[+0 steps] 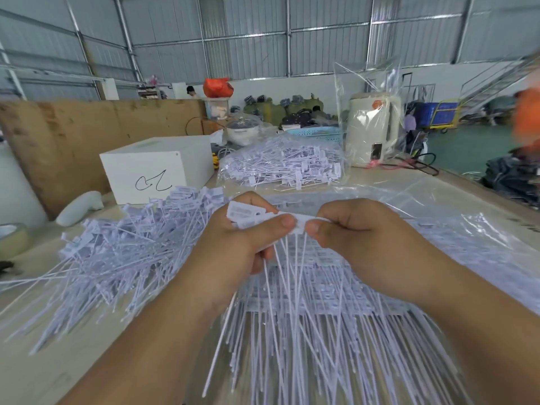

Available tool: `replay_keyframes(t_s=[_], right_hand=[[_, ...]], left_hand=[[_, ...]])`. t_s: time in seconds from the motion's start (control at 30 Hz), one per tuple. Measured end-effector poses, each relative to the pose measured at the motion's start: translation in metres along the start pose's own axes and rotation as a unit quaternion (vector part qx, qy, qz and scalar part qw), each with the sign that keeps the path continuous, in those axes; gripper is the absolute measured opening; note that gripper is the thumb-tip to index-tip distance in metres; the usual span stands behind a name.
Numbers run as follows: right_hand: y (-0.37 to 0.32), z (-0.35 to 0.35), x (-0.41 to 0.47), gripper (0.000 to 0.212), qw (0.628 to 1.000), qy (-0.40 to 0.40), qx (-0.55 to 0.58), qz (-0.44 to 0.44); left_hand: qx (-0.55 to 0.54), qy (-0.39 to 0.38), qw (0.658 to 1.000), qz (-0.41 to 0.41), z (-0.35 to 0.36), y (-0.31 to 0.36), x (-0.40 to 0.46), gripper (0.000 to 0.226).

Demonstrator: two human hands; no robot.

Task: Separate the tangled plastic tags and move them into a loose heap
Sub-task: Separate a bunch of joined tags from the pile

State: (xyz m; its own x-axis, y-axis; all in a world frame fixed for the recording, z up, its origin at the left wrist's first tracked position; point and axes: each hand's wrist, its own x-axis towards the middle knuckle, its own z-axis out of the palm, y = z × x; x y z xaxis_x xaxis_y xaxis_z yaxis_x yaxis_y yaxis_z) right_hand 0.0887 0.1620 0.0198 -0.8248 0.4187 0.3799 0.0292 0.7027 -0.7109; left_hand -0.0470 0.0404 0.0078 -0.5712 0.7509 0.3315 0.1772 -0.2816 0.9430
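A small bunch of white plastic tags point(263, 217) is gripped between both hands, above the near edge of the clear plastic sheet point(455, 206) that is spread over the surface point(29, 361). The flat label heads of the bunch are clamped under the thumb and curled fingers of the left hand point(245, 238), while one head at the bunch's right end is pinched by the thumb and curled fingers of the right hand point(353, 229). The row of heads is held roughly level, left to right; the thin tails hang down and toward the viewer, so the long axis of each tag runs from the hands toward the near edge.

Beneath the hands, on the sheet, a flat layer of tags point(306, 287) is laid with tails pointing toward the viewer. To the left of the sheet, a loose heap of tags point(122, 247) is spread, its tails fanned down-left. Beyond the sheet a bagged pile of tags point(280, 165) is seen, with a white box point(157, 168) to its left.
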Motion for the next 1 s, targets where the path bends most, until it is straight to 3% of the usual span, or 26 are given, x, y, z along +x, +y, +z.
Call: replay_keyframes(t_s=[0.2,0.47,0.63,0.77,0.83,0.9,1.0], right_hand=[[-0.007,0.025,-0.001,0.042,0.988,0.146,0.053,-0.023],[-0.012,0.039,-0.005,0.039,0.973,0.204,0.095,-0.057],[-0.014,0.045,-0.01,0.042,0.963,0.224,0.152,-0.022],[-0.013,0.018,-0.003,0.042,0.927,0.316,0.199,0.037],[-0.01,0.003,0.0,0.044,0.937,0.291,0.191,0.01],[-0.005,0.004,-0.002,0.042,0.973,0.201,0.1,-0.045],[0.002,0.013,-0.002,0.022,0.988,0.095,0.005,-0.12]], left_hand=[[-0.072,0.04,0.996,0.018,0.003,0.001,0.0,0.027],[-0.123,0.037,0.991,0.023,0.005,0.007,-0.003,0.026],[-0.11,0.019,0.993,0.046,0.003,0.005,-0.003,0.028],[-0.115,0.026,0.993,0.008,0.004,-0.006,-0.001,0.034],[-0.111,0.031,0.993,-0.015,0.004,-0.009,0.0,0.036],[-0.116,0.021,0.993,-0.03,0.005,-0.01,0.0,0.033],[-0.116,0.004,0.992,-0.044,0.005,-0.008,0.0,0.029]])
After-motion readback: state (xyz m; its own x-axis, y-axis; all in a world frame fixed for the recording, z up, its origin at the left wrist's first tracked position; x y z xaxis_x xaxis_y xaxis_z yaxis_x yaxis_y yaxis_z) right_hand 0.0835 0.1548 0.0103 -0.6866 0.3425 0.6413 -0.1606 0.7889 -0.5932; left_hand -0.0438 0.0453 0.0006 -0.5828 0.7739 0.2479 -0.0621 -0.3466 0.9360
